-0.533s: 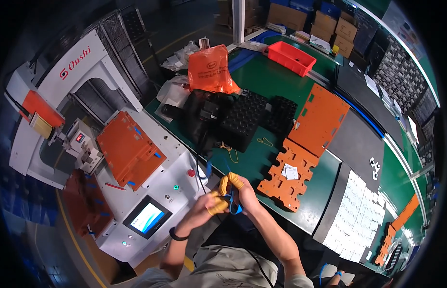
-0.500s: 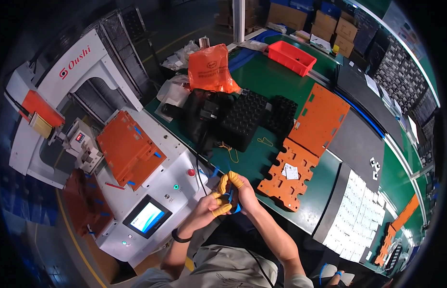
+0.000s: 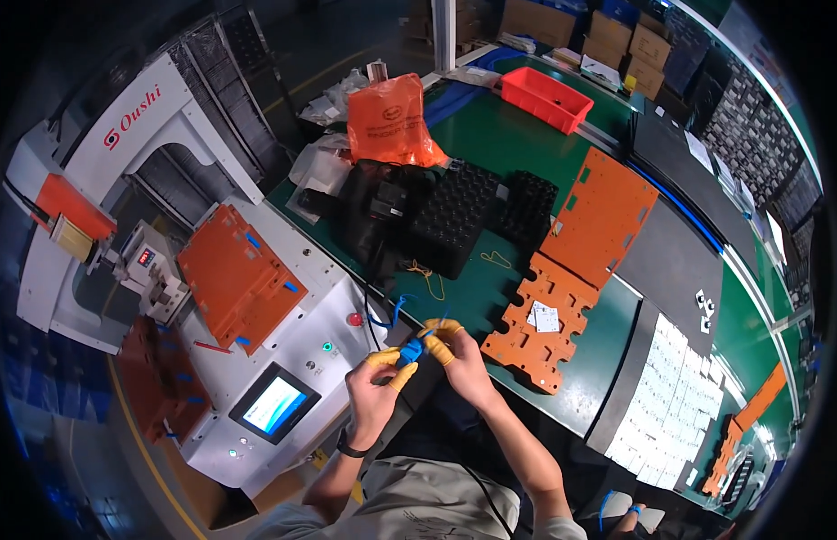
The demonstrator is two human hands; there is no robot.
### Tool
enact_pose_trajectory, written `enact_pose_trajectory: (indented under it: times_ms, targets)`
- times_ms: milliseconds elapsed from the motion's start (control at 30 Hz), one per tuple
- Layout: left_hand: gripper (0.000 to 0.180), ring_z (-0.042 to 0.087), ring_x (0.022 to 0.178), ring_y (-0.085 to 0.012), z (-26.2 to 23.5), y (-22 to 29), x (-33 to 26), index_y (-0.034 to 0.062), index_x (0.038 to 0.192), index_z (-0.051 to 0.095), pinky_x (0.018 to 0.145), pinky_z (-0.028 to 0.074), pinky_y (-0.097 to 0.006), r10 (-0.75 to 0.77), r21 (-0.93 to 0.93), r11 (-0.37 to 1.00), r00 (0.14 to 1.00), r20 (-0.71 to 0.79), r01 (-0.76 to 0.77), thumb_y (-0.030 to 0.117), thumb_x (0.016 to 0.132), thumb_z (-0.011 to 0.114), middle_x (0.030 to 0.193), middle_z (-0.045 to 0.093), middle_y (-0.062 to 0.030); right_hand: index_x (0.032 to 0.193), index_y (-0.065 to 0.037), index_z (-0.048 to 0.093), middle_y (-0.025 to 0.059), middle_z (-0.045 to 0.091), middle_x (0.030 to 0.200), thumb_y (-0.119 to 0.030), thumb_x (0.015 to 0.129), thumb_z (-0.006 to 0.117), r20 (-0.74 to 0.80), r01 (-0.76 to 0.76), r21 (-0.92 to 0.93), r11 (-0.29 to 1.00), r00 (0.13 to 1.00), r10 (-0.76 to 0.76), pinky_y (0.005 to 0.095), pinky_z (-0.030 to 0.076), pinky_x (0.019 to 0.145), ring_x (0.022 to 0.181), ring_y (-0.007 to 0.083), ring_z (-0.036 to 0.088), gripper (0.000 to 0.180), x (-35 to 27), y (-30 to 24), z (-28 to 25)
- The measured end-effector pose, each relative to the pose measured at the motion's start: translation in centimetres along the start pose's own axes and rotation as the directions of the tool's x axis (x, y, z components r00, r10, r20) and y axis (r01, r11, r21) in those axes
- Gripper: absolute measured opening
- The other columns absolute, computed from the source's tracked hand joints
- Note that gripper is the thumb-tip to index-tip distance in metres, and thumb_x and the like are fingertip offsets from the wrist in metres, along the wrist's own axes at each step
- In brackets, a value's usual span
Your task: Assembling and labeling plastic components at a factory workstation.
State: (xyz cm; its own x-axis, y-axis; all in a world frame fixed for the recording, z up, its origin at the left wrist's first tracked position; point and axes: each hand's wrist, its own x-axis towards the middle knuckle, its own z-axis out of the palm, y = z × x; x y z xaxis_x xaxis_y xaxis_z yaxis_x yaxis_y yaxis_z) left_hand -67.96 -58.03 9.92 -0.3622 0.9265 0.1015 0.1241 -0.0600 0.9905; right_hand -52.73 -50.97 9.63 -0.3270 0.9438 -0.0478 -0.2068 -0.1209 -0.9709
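Note:
A small blue piece [image 3: 409, 352], too small to name more exactly, is held between my two hands in front of my body. My left hand [image 3: 374, 392], with yellow finger covers, grips its left side between thumb and fingers. The yellow-covered fingers of my right hand [image 3: 461, 360] pinch its upper right end. Just beyond them a blue cord [image 3: 389, 315] lies at the machine's edge, beside a black cable.
To the left stands a white machine with a screen [image 3: 275, 407], a red button [image 3: 354, 319] and an orange fixture [image 3: 234, 274]. The green bench carries black trays [image 3: 454, 216], an orange notched plate [image 3: 540, 342], white sheets [image 3: 661, 396] and a red bin [image 3: 546, 101].
My right fingers have uncurled from over the piece and now pinch its end. The left hand has turned, and more of the blue piece shows between the hands.

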Motion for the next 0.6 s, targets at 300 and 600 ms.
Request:
enact_pose_trajectory:
  times_ms: [300,600]
  targets:
    - [0.026,0.068,0.077,-0.0141,0.5,1.1,0.0,-0.0025,0.096,0.066,0.071,0.056,-0.026,0.136,0.09,0.987,0.988,-0.071,-0.13,0.001,0.076,0.083,0.091,0.071,-0.0088,0.1,-0.004,0.064,0.0097,0.059,0.096,0.002,0.074,0.074,0.248,0.607,-0.664,0.438,0.73,-0.637,0.0371,0.045,0.073,0.083,0.0295,0.055,0.029,-2.2,-3.8,-0.7]
    - [0.029,0.065,0.09,-0.0211,0.1,4.1,0.5,0.0009,0.101,0.068,0.081,0.051,-0.031,0.213,0.319,0.918,0.971,0.11,-0.237,0.004,0.075,0.081,0.095,0.067,-0.0096,0.098,-0.005,0.069,0.0093,0.058,0.093,-0.004,0.059,0.075,0.363,0.625,-0.734,0.266,0.691,-0.625,0.0405,0.043,0.067,0.08,0.0305,0.052,0.039,-1.1,-4.1,-0.3]
